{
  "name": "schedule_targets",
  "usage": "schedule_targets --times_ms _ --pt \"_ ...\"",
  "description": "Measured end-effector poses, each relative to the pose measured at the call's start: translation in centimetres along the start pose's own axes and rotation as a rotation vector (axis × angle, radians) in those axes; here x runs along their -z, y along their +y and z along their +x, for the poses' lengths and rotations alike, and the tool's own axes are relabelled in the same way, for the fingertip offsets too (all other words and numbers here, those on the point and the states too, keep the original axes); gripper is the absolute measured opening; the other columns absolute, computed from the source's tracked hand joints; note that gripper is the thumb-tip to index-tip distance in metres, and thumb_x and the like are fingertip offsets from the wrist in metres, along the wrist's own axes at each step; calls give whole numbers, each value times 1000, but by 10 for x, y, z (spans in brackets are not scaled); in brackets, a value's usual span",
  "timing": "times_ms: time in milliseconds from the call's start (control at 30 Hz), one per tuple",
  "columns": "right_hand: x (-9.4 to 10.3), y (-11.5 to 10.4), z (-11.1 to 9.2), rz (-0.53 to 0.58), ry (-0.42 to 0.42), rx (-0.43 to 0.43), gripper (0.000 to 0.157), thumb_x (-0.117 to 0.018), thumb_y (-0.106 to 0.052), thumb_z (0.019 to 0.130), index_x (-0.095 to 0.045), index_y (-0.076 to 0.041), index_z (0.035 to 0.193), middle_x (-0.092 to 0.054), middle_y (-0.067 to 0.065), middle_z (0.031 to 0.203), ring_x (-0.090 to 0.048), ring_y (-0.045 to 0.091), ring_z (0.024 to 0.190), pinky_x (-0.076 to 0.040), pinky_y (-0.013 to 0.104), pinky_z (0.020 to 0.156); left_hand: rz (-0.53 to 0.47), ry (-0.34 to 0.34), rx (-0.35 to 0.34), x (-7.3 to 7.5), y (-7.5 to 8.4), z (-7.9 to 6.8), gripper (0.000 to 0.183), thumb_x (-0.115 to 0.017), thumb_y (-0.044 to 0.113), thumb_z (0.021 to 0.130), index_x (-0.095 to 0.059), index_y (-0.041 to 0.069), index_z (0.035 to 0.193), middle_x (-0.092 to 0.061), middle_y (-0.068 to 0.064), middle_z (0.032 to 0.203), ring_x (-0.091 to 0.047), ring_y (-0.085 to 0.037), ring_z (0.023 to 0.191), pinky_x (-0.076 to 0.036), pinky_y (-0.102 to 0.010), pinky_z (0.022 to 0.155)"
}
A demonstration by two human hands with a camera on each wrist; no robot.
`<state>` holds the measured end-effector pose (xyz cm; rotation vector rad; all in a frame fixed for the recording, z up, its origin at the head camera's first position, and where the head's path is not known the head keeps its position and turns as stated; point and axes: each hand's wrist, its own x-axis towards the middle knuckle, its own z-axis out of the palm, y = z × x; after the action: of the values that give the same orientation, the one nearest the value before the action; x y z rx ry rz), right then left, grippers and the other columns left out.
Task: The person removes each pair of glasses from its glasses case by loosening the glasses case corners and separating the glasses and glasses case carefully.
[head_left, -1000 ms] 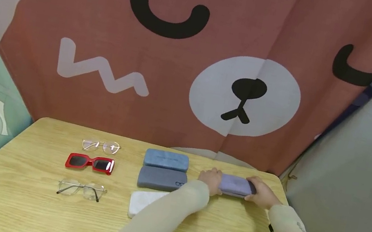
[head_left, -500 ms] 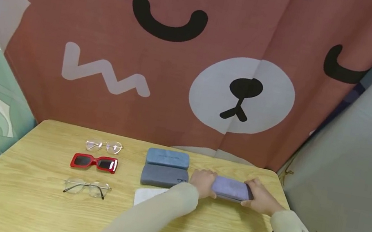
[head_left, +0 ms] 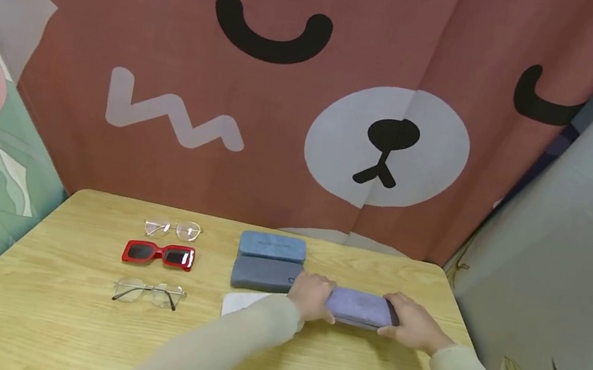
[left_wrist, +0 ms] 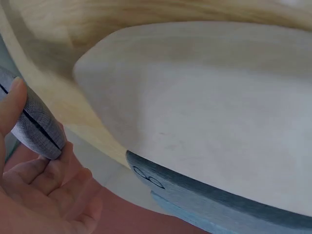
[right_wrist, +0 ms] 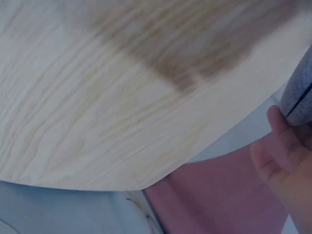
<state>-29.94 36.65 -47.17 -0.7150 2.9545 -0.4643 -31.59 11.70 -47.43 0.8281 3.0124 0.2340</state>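
A lavender glasses case (head_left: 358, 307) is held between my two hands on the right half of the table. My left hand (head_left: 312, 296) grips its left end, and my right hand (head_left: 413, 323) grips its right end. In the left wrist view the case (left_wrist: 39, 119) looks grey, with a dark seam between thumb and fingers. Only a tip of the case (right_wrist: 300, 95) shows in the right wrist view, at the fingers of the right hand (right_wrist: 292, 161). Just left of my left hand lies a grey glasses case (head_left: 263, 274) with a small glasses print.
Behind the grey case lies a blue case (head_left: 272, 247). A white case (head_left: 240, 301) is partly hidden by the left sleeve. On the left are clear glasses (head_left: 173, 229), red sunglasses (head_left: 159, 254) and thin-framed glasses (head_left: 149, 294). A curtain (head_left: 249, 183) hangs behind the table.
Both hands have moved the lavender case leftward and nearer to me, towards the grey case. The left arm still covers part of the white case. The head view has shifted slightly.
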Motion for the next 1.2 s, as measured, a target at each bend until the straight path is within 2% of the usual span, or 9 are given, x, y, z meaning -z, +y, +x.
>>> schedule_targets --times_ms 267,567,733,900,1200 --pt "-5 -20 -10 -39 24 43 64 -82 -27 77 -56 10 123 -61 21 117 -58 40 108 -45 56 91 -11 -17 -48 3 -8 -24 70 -80 52 73 -63 13 129 -66 -1 121 -59 -19 112 -44 -39 91" --pt "-11 -32 -16 -16 38 86 61 -81 -28 78 -56 8 121 -62 18 113 -59 38 105 -46 54 89 -16 2 -50 5 -12 -44 71 -82 51 72 -63 12 128 -65 -1 122 -59 -18 113 -42 -43 98" --pt "-14 -41 -20 -15 41 73 60 -82 -27 76 -58 6 120 -62 17 114 -58 38 106 -44 58 88 -10 29 -55 1 -14 -55 72 -81 52 72 -63 11 128 -64 -2 124 -58 -17 117 -40 -47 103" --pt "-18 -47 -24 2 25 75 61 -82 -28 76 -57 6 120 -62 16 114 -58 37 107 -44 59 88 -24 63 -64 -3 -14 -67 70 -83 50 70 -65 10 124 -66 -2 120 -59 -17 114 -43 -47 99" --pt "-26 -57 -28 63 -38 82 64 -80 -30 79 -55 8 124 -60 17 117 -57 37 108 -46 54 90 -44 92 -71 -4 -17 -89 68 -85 47 67 -67 6 119 -70 -1 111 -62 -15 105 -49 -38 86"
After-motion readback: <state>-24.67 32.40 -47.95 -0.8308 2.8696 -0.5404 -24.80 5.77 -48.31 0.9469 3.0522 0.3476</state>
